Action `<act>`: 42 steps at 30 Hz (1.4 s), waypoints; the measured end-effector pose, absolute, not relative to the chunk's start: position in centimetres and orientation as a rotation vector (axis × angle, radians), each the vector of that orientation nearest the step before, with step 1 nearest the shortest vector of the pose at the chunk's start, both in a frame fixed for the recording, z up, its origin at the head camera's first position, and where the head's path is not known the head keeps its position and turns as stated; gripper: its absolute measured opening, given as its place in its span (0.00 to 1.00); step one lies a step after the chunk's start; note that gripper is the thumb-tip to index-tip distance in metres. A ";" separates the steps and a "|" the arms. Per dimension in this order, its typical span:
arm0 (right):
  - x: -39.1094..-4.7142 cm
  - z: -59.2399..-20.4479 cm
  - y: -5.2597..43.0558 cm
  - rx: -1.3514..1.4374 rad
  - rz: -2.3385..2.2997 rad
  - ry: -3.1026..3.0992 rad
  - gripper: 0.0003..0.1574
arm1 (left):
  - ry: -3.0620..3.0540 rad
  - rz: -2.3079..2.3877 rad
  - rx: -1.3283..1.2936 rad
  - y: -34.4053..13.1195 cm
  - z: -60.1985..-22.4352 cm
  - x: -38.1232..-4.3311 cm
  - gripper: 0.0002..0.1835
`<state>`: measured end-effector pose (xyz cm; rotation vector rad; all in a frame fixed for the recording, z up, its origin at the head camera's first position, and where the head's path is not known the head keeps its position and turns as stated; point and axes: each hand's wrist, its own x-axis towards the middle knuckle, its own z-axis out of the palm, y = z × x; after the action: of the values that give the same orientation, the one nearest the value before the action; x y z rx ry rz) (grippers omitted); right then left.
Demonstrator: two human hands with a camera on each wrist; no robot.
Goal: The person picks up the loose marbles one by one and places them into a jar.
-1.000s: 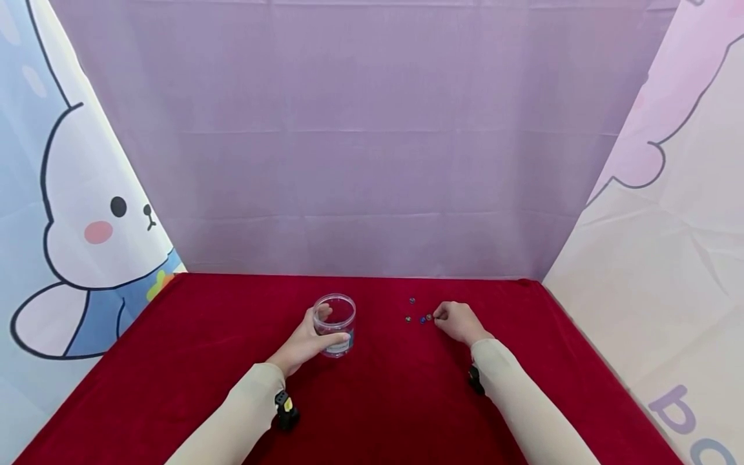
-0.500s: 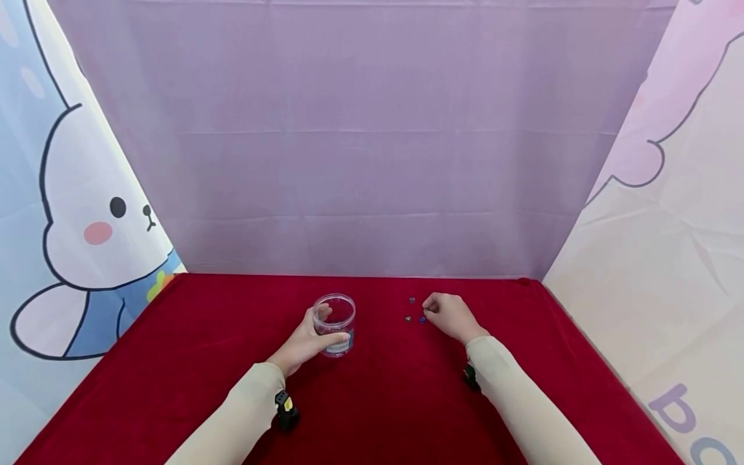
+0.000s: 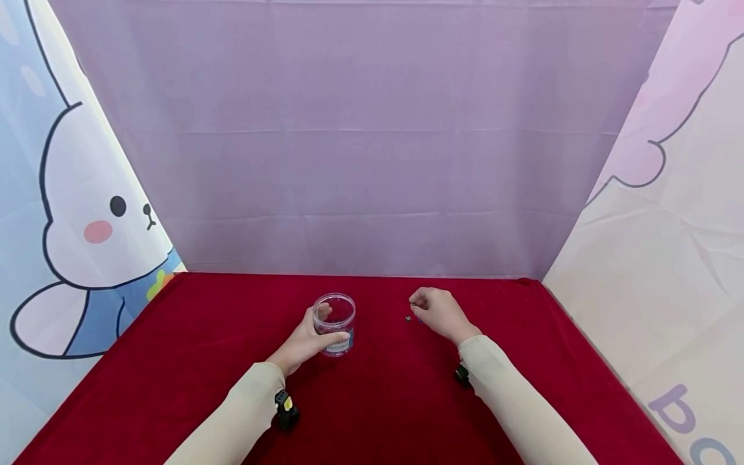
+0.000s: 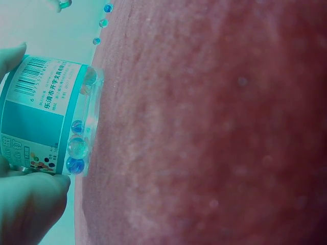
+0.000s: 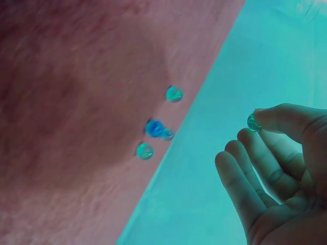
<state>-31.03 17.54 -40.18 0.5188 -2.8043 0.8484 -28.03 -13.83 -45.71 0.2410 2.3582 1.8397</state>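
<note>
The left hand (image 3: pixel 305 339) grips the clear jar (image 3: pixel 341 325), unmoved toward the desk's (image 3: pixel 378 407) far edge, just left of the middle. The right hand (image 3: pixel 440 314), pinching a marble (image 5: pixel 252 123), has shifted left, now partly covering the blue marble (image 3: pixel 421 321) beside the green marble (image 3: pixel 408 319).

From above the counter's (image 3: pixel 372 400) near side, the head view faces forward and down, far enough off to take in both sleeves (image 3: pixel 232 413), with the plastic jar (image 3: pixel 340 327) near 7 o'clock and loose marbles (image 3: pixel 408 319) near 5. The left wrist view sits close and turned sideways, sharing the jar at its 9 o'clock with the head view; the close right wrist view looks past the right fingers (image 5: pixel 266 165), between 3 and 4 o'clock, and shares loose marbles with both.
</note>
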 end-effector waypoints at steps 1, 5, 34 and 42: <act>-31.0 -40.1 17.3 0.527 0.849 -2.797 0.07 | 2.358 1.841 0.242 -13.8 -45.7 -28.0 0.52; -30.7 -39.7 16.5 0.543 0.869 -2.781 0.07 | 2.354 1.847 0.241 -13.9 -45.9 -28.1 0.52; -29.4 -38.2 10.7 0.737 0.886 -2.699 0.10 | 2.338 1.864 0.235 -13.9 -45.8 -28.1 0.52; -28.9 -37.9 9.0 0.782 0.905 -2.699 0.12 | 2.336 1.870 0.224 -13.8 -45.7 -28.2 0.50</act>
<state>-28.94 8.99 -37.89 0.7822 -2.6986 0.9051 -28.15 -13.77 -45.74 0.2236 2.3361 1.8701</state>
